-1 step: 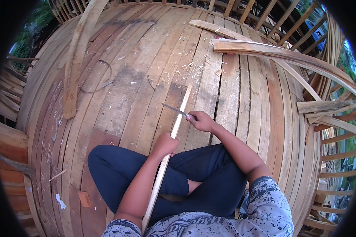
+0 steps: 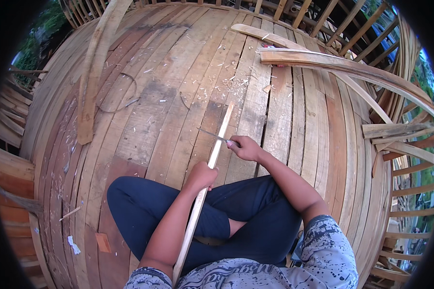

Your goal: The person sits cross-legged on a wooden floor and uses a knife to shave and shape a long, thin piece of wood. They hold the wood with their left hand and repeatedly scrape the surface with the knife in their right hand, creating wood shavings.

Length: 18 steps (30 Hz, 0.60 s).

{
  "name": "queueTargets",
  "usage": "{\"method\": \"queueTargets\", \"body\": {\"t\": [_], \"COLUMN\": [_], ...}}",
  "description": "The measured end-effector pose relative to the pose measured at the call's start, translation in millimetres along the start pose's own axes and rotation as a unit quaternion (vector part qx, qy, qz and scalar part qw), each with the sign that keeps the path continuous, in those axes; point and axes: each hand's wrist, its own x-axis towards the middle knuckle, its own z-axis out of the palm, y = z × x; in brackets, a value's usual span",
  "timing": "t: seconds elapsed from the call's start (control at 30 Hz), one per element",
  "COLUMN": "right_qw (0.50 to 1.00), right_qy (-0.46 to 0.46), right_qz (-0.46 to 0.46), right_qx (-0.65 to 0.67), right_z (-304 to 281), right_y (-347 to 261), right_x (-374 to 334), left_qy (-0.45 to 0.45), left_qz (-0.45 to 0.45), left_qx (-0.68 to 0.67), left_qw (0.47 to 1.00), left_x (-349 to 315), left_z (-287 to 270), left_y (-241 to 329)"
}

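Note:
A long, pale wooden stick point(image 2: 221, 132) runs from beside my left upper arm, across my lap and out over the floorboards. My left hand point(image 2: 201, 177) is closed around its middle, above my crossed legs. In my right hand point(image 2: 246, 148) is a knife point(image 2: 211, 133), gripped by its handle, which the fingers mostly hide. The thin blade crosses the stick's upper part and points to the left, seen nearly edge-on. Whether the blade touches the wood or lies just over it, I cannot tell.
Curled wood shavings point(image 2: 234, 86) litter the plank floor point(image 2: 178, 62) past the stick's tip. A long board point(image 2: 94, 72) lies at left; curved boards point(image 2: 323, 60) lie at far right. Slatted railings point(image 2: 354, 33) border the floor. A small wood block point(image 2: 102, 242) rests by my left knee.
The knife blade has rolled slightly, showing a thinner edge than before, and its tip sits a touch lower. Both hands and the stick stay in place.

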Motion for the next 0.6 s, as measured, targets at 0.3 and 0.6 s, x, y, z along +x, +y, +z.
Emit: {"method": "queueTargets", "body": {"t": [0.3,0.6], "right_qw": [0.989,0.954], "right_qy": [0.065,0.193], "right_qz": [0.030,-0.082], "right_qx": [-0.129,-0.213], "right_z": [25,42], "right_y": [-37,-25], "right_x": [-12,-1], "left_qy": [-0.045,-0.034], "left_qz": [-0.017,-0.026], "left_qx": [-0.100,-0.108], "left_qw": [0.994,0.993], "left_x": [8,7], "left_z": [2,0], "left_y": [-5,-7]}}
